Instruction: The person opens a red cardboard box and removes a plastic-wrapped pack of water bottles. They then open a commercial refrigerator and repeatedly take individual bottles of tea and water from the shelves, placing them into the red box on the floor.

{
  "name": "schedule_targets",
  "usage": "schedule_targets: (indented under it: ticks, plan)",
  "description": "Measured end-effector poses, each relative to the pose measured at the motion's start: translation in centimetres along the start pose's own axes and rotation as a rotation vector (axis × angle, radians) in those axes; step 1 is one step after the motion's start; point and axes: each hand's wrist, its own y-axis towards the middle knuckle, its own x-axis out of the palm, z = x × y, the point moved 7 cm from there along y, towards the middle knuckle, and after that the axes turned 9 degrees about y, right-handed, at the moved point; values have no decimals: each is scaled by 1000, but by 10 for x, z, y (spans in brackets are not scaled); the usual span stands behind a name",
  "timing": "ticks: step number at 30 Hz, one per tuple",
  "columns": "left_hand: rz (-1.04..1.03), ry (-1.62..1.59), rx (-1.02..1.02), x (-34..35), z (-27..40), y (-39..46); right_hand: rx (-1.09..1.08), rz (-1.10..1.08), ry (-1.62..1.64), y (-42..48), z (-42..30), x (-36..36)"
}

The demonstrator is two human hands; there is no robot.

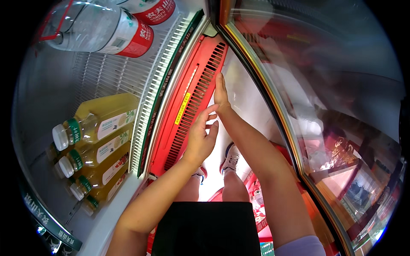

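Note:
My left hand (201, 136) is raised over the floor in front of an upright cooler. Its fingers are bent and slightly apart, with nothing in them, and the fingertips overlap my right wrist in the picture; I cannot tell whether they touch. Seen edge-on, my right hand (221, 89) stretches forward with straight fingers, apparently empty. It appears beside the cooler's red slotted base panel (192, 108), contact unclear. To the left, several bottles of yellow drink (109, 112) with white caps stand on a wire shelf. A large clear water bottle (86, 28) with a red handle is farther back.
The glass cooler door (320, 80) stands open to my right, its dark frame (266, 89) curving past my right arm. A white wire shelf (112, 68) with a green front strip (173, 64) borders my left. Red-and-white packs (258, 204) sit near my legs on the pale floor (213, 182).

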Motion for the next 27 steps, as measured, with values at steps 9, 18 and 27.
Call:
schedule_targets:
  ticks: [9, 18, 27]
  plan:
    - [10, -16, 40, 10, 0, 17, -71, -47, -142, 23, -27, -5]
    - [31, -59, 47, 11, -2, 25, -78, -19, 4, 16, -33, 3]
    - [48, -61, 33, 10, -12, 29, -13, -55, -39, 21, -49, 5]
